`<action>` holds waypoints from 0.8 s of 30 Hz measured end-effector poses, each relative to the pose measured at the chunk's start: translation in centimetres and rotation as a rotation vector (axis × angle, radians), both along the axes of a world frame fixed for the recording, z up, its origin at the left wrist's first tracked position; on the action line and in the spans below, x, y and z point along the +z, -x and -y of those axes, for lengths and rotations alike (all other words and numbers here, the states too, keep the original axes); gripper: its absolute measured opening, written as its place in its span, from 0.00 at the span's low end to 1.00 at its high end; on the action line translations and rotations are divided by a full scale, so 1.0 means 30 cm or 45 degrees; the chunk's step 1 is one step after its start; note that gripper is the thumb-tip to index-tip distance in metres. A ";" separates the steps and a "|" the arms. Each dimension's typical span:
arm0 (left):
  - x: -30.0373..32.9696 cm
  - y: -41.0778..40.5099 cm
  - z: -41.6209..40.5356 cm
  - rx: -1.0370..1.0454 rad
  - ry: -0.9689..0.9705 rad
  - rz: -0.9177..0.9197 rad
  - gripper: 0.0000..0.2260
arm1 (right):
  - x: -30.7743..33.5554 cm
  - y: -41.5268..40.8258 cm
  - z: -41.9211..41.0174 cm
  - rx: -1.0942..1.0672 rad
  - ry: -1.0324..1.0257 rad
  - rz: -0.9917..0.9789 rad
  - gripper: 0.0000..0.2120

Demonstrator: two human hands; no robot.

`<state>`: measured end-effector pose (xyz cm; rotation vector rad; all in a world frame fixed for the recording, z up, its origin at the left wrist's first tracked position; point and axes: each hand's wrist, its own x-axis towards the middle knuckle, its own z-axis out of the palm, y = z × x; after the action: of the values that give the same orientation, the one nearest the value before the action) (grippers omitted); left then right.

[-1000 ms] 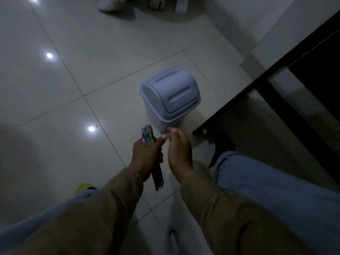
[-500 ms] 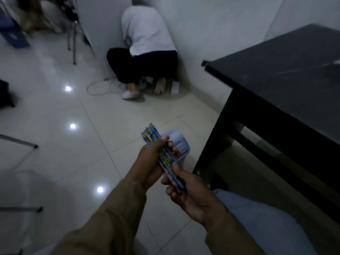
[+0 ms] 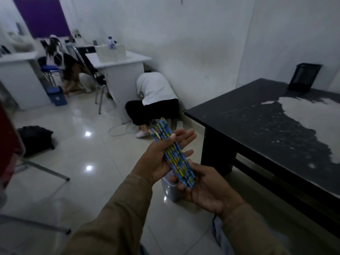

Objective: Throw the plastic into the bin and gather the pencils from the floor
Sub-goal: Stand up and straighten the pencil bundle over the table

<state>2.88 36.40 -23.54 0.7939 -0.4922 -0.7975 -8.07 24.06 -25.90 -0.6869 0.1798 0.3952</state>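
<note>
Pencils [image 3: 173,155] bundled, off the floor: left hand [image 3: 161,159] pinches them with thumb over, fingers extended; right hand [image 3: 200,188] cups the lower ends. No plastic visible; bin [image 3: 170,190] below hands. Gathering looks done.

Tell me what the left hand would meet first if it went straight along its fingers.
Probably the long black table: the left hand, under the bundle of patterned blue pencils, points up-right toward its near corner. Depth is unclear.

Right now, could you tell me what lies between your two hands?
The pencils, pressed between the left hand and right hand in the head view.
</note>
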 end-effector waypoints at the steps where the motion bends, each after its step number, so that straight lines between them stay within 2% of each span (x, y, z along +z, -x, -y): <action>1: 0.025 0.021 -0.002 -0.011 -0.015 0.037 0.14 | 0.018 0.020 -0.002 0.000 -0.020 0.019 0.24; 4: 0.087 0.075 -0.003 -0.031 -0.016 0.076 0.13 | 0.058 0.069 -0.015 0.014 -0.086 0.062 0.22; 10: 0.156 0.128 0.017 -0.019 0.013 0.087 0.11 | 0.134 0.136 -0.025 0.026 -0.017 0.114 0.15; 16: 0.206 0.135 0.062 0.126 0.010 0.100 0.07 | 0.183 0.143 -0.010 -0.073 0.246 0.192 0.20; 22: 0.275 0.108 0.105 0.142 -0.119 0.295 0.07 | 0.243 0.074 0.046 -0.055 0.722 0.303 0.23; 24: 0.301 0.084 0.122 0.122 -0.150 0.293 0.07 | 0.273 0.049 0.055 -0.064 0.729 0.344 0.21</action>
<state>0.35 32.75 -14.49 1.0179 -0.6107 -0.6538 -9.56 22.42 -17.72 -1.2882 0.0501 0.1956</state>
